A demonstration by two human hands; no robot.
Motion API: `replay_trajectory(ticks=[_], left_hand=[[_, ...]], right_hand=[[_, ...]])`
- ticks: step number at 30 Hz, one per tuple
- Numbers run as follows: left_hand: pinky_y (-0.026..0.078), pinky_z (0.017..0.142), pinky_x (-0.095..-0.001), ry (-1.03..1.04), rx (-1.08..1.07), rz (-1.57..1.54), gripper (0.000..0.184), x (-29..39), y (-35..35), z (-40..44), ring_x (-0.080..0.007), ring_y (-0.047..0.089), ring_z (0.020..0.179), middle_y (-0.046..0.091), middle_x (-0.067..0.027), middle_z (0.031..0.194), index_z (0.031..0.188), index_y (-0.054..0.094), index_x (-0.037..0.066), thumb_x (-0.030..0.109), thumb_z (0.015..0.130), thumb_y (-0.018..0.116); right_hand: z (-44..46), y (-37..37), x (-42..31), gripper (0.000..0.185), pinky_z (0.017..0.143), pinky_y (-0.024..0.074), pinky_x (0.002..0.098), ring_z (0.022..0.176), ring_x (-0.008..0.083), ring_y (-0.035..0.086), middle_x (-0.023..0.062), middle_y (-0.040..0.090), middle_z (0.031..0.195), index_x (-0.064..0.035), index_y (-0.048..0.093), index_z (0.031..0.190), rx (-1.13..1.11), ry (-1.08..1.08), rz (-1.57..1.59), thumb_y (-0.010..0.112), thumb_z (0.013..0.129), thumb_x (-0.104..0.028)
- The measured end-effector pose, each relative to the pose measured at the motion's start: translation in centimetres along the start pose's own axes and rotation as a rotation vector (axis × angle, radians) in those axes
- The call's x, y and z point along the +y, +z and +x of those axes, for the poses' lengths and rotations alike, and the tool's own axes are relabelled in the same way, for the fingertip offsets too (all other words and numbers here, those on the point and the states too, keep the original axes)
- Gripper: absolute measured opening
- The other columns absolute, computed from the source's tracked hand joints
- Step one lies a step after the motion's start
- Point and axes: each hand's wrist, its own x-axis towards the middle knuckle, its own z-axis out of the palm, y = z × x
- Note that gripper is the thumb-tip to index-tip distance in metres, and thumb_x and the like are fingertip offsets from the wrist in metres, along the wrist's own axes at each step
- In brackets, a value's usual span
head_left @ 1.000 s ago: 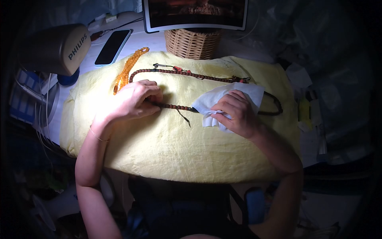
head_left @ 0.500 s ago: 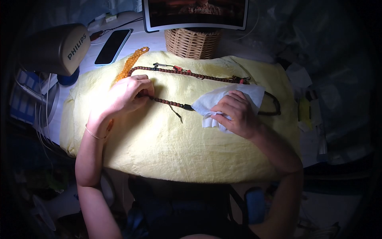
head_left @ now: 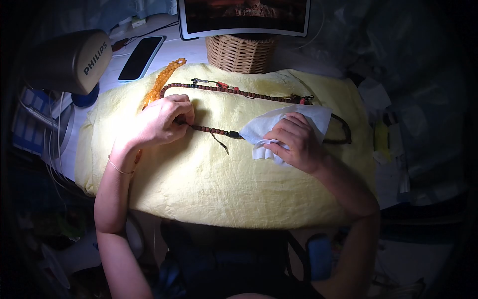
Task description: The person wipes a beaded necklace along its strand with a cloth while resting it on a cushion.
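A long string of dark brown beads [head_left: 239, 92] with red and metal bits lies in a loop on the yellow cloth [head_left: 234, 189]. My left hand [head_left: 167, 119] is closed, thumb and fingers pinching the near side of the string. A white wipe [head_left: 266, 122] covers the string's right part, and my right hand [head_left: 294, 139] grips it with curled fingers. Whether the beads are held inside the wipe is hidden. From under the wipe the string's dark end [head_left: 343, 129] comes out at the right. An orange bead strand [head_left: 162, 82] runs beside and partly under my left hand.
A Philips lamp head [head_left: 84, 62] hangs at the upper left, lighting the cloth. Behind stand a phone [head_left: 142, 59], a wicker basket [head_left: 241, 54] and a tablet screen [head_left: 244, 15]. White cables [head_left: 55, 144] hang at the left edge.
My left hand has shifted very slightly on the beads, its fingers curled a little more. My right hand and the wipe look almost unmoved.
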Motion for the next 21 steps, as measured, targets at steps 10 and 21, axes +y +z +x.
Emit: replay_trajectory(ticks=[10,21], left_hand=[[0.05,0.078,-0.0389,0.087,0.032,0.0,0.018,0.2,1.1,0.5,-0.0288,0.06,0.087,0.059,-0.0116,0.087,0.087,0.063,0.002,0.004,0.07,0.069],[0.047,0.083,-0.0403,0.134,0.037,0.081,0.024,0.0,0.7,0.2,-0.0304,0.058,0.09,0.059,-0.0125,0.086,0.084,0.061,0.001,0.013,0.067,0.072]], right_hand=[[0.0,0.0,0.0,0.018,0.092,0.0441,0.0419,0.084,0.0227,0.061,0.0024,0.062,0.084,-0.0117,0.066,0.086,-0.002,0.004,-0.011,0.077,0.075,-0.02],[0.0,-0.1,0.0,0.018,0.093,0.0439,0.0421,0.085,0.0226,0.061,0.0025,0.061,0.084,-0.0117,0.066,0.088,-0.011,0.0,-0.004,0.077,0.076,-0.019]])
